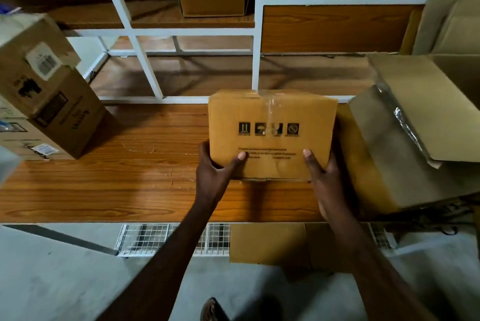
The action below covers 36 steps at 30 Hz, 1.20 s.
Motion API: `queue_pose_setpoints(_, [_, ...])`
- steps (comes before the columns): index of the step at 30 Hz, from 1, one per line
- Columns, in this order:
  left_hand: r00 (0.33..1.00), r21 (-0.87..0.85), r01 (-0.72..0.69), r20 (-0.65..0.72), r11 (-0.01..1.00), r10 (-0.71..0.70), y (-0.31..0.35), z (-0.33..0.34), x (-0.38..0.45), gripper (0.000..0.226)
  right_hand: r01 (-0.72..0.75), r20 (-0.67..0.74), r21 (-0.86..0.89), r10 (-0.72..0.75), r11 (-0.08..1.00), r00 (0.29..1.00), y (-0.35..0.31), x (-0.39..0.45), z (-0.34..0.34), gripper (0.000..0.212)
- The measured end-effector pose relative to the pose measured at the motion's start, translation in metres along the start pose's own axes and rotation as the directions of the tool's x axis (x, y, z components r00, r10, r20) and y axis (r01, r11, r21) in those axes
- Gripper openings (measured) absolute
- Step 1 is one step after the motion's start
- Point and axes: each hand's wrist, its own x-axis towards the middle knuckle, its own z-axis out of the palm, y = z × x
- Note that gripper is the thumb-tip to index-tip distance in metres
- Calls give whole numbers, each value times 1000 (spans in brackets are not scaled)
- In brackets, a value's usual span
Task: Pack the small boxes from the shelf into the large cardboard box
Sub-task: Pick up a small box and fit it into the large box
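a small box [271,133] is gripped near the front edge of the wooden shelf [130,185], toward its right end, just beside the open large cardboard box [405,144], so packing is judged barely begun for this one. it is clamped by the left hand [215,172] and right hand [324,180], thumbs pressed on top, other fingers hidden.

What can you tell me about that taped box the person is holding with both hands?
The small box is plain brown cardboard, sealed shut with clear tape down its middle. Four black handling symbols and some blurred small print mark the face toward the camera. It sits over the wooden shelf, beside a larger cardboard box with an open flap. The left hand and right hand grip its near corners, thumbs on top.
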Motion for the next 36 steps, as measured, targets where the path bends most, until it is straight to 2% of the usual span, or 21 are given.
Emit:
queue_pose_setpoints(5, [996, 54, -76, 49, 996, 73, 52, -7, 12, 92, 10, -58, -99, -16, 995, 998, -48, 6, -4, 85])
queue_pose_setpoints(10, [996, 98, -37, 83, 995, 29, 71, -18, 21, 106, 28, -16, -79, -30, 996, 999, -66, 6, -9, 83])
queue_pose_setpoints(14, [995, 120, -8, 103, 993, -4, 83, -21, 24, 106, 51, 18, -33, -51, 998, 999, -74, 10, -11, 78])
queue_pose_setpoints(16, [994, 138, -3, 105, 990, -12, 83, -21, 28, 107, 87, 9, -59, -87, 994, 996, -77, 16, -9, 83])
queue_pose_setpoints(19, [992, 188, -30, 124, 982, 6, 79, -17, 33, 113, 118, -39, -199, -129, 973, 991, -72, 27, -5, 98])
queue_pose_setpoints(23, [992, 280, -125, 66, 952, 111, 60, -6, 34, 105, 222, -92, -326, -264, 919, 960, -48, 37, -5, 107])
queue_pose_setpoints(27, [988, 443, -120, -32, 889, 149, 23, 7, 29, 118, 295, -143, -293, -347, 909, 927, -21, 41, 2, 108])
queue_pose_setpoints(31, [993, 181, -118, 32, 976, 114, 6, 18, 29, 114, 210, -138, -213, -242, 954, 960, -4, 41, 17, 114])
queue_pose_setpoints(34, [999, 107, -35, 25, 994, 33, -4, 23, 29, 112, 187, -153, -202, -219, 961, 964, -1, 40, 26, 109])
queue_pose_setpoints(36, [1000, 91, -30, 3, 995, 30, -5, 25, 30, 111, 187, -163, -217, -225, 958, 961, -2, 41, 28, 106])
